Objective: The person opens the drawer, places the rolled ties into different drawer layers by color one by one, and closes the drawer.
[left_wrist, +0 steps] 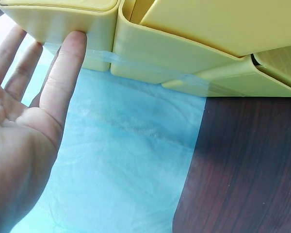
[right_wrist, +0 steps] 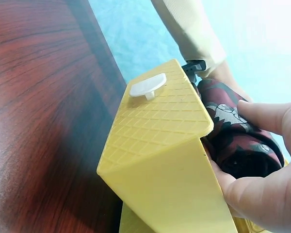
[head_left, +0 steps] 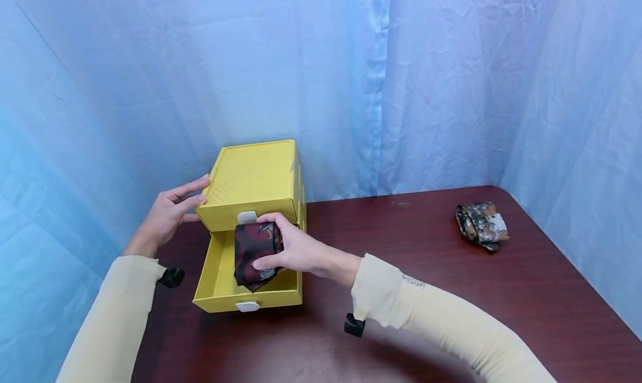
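A yellow drawer unit point(head_left: 253, 174) stands against the curtain, its lower drawer point(head_left: 220, 271) pulled out. Fairly straight fingers of my left hand point(head_left: 168, 213) touch the unit's left side; in the left wrist view a fingertip point(left_wrist: 75, 43) presses on the yellow wall. Over the open drawer, my right hand point(head_left: 296, 246) grips a folded dark red and black patterned cloth point(head_left: 251, 255), thumb on one side and fingers on the other. The right wrist view shows the cloth point(right_wrist: 225, 114) rolled in layers, just behind the drawer front point(right_wrist: 155, 116). The drawer's floor is partly hidden.
Another folded cloth point(head_left: 482, 225), camouflage-like with a white patch, lies at the table's far right. The dark red wooden table point(head_left: 401, 249) ends at a rounded back right corner. Light blue curtains point(head_left: 341, 93) hang behind and at both sides. The upper drawer has a white handle point(head_left: 247, 217).
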`<state>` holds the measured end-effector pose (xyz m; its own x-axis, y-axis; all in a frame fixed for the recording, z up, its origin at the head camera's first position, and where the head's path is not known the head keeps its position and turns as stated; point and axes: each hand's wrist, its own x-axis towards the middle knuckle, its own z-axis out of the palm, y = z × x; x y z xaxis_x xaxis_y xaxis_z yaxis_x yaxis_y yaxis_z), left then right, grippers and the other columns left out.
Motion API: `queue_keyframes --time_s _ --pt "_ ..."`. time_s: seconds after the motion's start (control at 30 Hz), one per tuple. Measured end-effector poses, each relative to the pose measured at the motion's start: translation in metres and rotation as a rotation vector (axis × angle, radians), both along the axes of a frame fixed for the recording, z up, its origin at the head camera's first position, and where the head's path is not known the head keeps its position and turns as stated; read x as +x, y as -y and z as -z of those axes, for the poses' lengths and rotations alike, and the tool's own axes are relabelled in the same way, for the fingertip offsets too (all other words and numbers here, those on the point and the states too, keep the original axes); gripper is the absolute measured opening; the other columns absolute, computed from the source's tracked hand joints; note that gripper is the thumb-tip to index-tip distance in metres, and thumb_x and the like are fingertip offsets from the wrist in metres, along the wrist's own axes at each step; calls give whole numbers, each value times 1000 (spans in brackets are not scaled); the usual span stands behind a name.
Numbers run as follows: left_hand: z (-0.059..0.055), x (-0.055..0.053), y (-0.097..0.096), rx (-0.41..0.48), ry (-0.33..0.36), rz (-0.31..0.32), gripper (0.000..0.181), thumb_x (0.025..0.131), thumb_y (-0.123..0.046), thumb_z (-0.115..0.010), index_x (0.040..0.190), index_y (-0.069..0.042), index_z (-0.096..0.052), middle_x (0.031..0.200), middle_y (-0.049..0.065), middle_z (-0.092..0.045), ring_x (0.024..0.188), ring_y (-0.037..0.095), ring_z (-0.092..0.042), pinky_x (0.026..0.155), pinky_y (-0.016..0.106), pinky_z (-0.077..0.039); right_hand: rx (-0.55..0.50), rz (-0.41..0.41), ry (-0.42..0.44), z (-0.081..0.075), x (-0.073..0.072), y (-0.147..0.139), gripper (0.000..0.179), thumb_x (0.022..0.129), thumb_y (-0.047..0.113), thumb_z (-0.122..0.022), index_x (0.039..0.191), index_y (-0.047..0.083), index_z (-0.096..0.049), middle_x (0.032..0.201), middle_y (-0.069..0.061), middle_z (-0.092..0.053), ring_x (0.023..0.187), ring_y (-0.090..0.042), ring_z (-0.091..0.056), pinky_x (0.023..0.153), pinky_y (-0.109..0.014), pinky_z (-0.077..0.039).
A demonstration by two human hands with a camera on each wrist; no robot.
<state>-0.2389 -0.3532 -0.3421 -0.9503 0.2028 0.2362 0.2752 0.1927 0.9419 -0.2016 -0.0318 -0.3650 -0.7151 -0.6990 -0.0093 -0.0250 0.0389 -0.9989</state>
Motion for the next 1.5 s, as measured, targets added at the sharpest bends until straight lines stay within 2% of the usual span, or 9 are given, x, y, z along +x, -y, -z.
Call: queue_keyframes --time_s 0.23,0.5,0.77,0.9,1.2,1.5 --pt "0 0 0 12 3 5 46 103 -15 -63 147 -6 -54 160 -2 -40 124 -2 -54 78 28 -60 22 -28 -15 1 1 3 77 85 0 -81 145 21 -38 120 -5 -62 97 -20 -69 73 -38 -60" --pt "0 1 1 18 9 8 46 103 -14 -62 148 -6 -53 162 -1 -37 124 -3 -53 79 28 -60 85 -42 -98 -1 1 7 76 84 5 -83 144 18 -39 116 -1 -65 99 -14 -67 82 -27 -54" --pt "1 2 1 36 8 21 46 103 -12 -61 148 -6 -52 163 2 -34 124 -2 -55 79 28 -60 108 -47 -38 -4 2 11 74 85 5 -82 142 19 -39 114 -1 -65 95 -15 -67 76 -30 -56" --pt "1 1 1 35 8 24 46 103 -12 -61 149 -6 -52 163 2 -34 124 -3 -54 79 28 -60 127 -39 -54 -3 1 14 73 85 6 -83 142 20 -39 115 -1 -64 95 -14 -66 74 -30 -57" --pt "3 1 0 41 3 21 46 104 -11 -60 148 -5 -52 163 2 -35 122 -2 -56 78 28 -60 134 -28 -150 2 0 26 68 83 -1 -82 136 13 -43 111 -1 -63 91 -11 -65 80 -23 -52" --pt "2 2 1 43 0 19 46 103 -11 -61 148 -5 -53 162 0 -36 122 -1 -57 78 28 -60 232 -30 -235 5 -1 32 68 80 3 -86 134 10 -45 106 -1 -66 91 -9 -64 86 -21 -49"
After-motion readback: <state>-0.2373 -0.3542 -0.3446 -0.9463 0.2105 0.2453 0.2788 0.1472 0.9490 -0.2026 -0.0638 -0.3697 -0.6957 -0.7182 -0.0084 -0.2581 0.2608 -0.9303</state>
